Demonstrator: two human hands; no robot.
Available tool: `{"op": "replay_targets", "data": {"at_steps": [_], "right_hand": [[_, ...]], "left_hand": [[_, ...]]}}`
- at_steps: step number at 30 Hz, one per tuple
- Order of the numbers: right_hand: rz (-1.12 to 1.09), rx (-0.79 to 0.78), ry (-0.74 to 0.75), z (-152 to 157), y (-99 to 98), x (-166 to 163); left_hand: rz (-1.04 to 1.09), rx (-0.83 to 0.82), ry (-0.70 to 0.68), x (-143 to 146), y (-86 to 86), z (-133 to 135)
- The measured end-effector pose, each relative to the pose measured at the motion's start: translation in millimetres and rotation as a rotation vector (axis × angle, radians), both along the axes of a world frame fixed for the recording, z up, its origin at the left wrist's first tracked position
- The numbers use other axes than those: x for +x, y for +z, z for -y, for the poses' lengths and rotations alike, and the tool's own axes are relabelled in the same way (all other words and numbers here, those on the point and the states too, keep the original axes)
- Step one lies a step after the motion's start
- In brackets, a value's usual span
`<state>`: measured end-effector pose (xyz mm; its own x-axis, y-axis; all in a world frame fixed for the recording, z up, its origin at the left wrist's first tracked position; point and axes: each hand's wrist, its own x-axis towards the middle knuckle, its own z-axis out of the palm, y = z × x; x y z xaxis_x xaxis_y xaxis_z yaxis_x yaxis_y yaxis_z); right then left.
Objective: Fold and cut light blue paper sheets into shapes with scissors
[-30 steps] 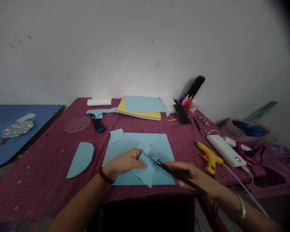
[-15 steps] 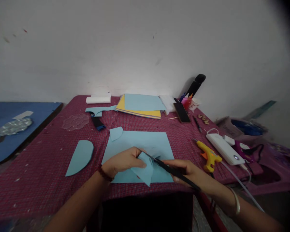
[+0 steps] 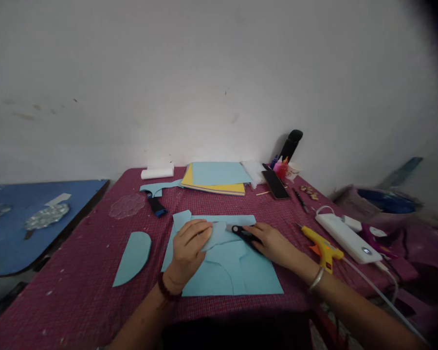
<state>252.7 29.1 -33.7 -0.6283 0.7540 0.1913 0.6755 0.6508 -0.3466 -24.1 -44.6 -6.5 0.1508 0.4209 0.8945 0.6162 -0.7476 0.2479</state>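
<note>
My left hand (image 3: 188, 249) is closed on a light blue paper piece (image 3: 216, 235), holding it up over a large light blue sheet (image 3: 241, 272) on the red checked tablecloth (image 3: 80, 287). My right hand (image 3: 272, 243) grips black-handled scissors (image 3: 244, 233), whose blades point left into the held piece. The large sheet shows curved cut lines. A half-round blue cutout (image 3: 133, 257) lies left of my left hand, and a small blue scrap (image 3: 181, 218) lies just beyond it.
A yellow glue gun (image 3: 323, 247), white power bank (image 3: 346, 233) and cable sit at the right. At the back lie stacked yellow and blue sheets (image 3: 215, 177), a phone (image 3: 275, 184), a white roll (image 3: 156, 173) and a cup of pens (image 3: 282, 167). A blue table (image 3: 29, 218) stands left.
Both hands moved away from the near table edge, farther onto the sheet. The scissors now lie flatter, cutting into the held piece. The camera tilted, so the table sits lower in view.
</note>
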Motion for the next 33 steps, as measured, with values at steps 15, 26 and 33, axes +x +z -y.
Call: {"op": "replay_targets", "data": {"at_steps": [15, 26, 33], "right_hand": [[-0.597, -0.097, 0.284, 17, 57.0, -76], [-0.81, -0.564, 0.247, 1, 17.1, -86], [-0.828, -0.399, 0.284, 7, 20.0, -86]], "left_hand": [[0.138, -0.351, -0.079, 14, 2.0, -3], [0.731, -1.017, -0.468, 5, -16.7, -19], [0.822, -1.038, -0.446, 16, -9.1, -15]]}}
